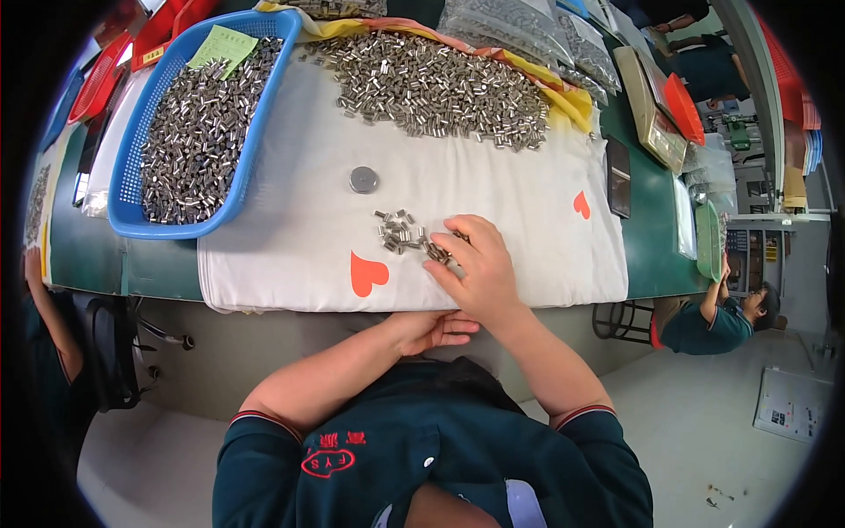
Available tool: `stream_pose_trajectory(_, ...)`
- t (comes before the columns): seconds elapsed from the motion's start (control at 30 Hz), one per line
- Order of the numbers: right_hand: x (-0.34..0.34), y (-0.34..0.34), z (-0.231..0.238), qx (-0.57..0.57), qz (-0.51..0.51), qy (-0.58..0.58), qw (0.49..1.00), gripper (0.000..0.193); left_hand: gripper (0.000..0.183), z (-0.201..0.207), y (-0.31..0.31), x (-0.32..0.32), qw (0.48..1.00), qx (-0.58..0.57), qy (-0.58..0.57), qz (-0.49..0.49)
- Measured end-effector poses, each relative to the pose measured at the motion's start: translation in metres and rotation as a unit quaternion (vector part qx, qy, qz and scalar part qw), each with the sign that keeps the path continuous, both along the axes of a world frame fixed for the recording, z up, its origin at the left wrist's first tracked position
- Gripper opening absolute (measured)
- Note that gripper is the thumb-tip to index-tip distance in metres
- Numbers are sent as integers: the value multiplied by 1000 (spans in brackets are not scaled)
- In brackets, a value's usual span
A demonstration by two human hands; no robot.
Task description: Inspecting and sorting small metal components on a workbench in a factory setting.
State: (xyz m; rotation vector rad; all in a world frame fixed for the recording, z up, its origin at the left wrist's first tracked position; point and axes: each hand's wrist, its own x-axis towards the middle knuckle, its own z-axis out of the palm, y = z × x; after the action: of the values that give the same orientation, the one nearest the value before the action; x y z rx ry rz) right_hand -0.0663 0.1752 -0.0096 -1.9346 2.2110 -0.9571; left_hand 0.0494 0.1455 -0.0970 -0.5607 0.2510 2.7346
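My right hand is over the white cloth, fingers curved and thumb apart, touching a few short metal pins lying between them. Just left of its fingertips, a small loose cluster of the same silvery pins is spread on the cloth. Below the table's front edge, my left hand is turned palm up with its fingers stretched toward the right, under my right wrist; nothing shows in it. Farther back on the cloth sits a round grey metal disc. A large heap of pins covers the far part.
A blue plastic basket full of pins, with a green paper slip, stands at left. The white cloth lies on a green table. At right are a dark phone-like object and a green basket. Co-workers sit at both sides.
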Motion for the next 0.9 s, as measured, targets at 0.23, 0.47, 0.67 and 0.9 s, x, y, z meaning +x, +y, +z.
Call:
stream_pose_trajectory(0.23, -10, 7, -2, 4, 15, -11, 1000, 18, 29, 5, 0, -4, 1000, 9, -17, 15)
stream_pose_trajectory(0.47, -19, 20, 2, -9, -5, -65, 998, 20, 32, 5, 2, -11, 998, 51, -18, 13)
stream_pose_trajectory(0.67, -13, 16, -3, -5, -36, -26, 999, 26, 34, -4, 5, -14, 998, 65, -8, 18)
stream_pose_trajectory(0.9, -9, 19, -10, -5, -35, -1, 999, 21, 37, -9, 6, -23, 992, 107, 62, 12)
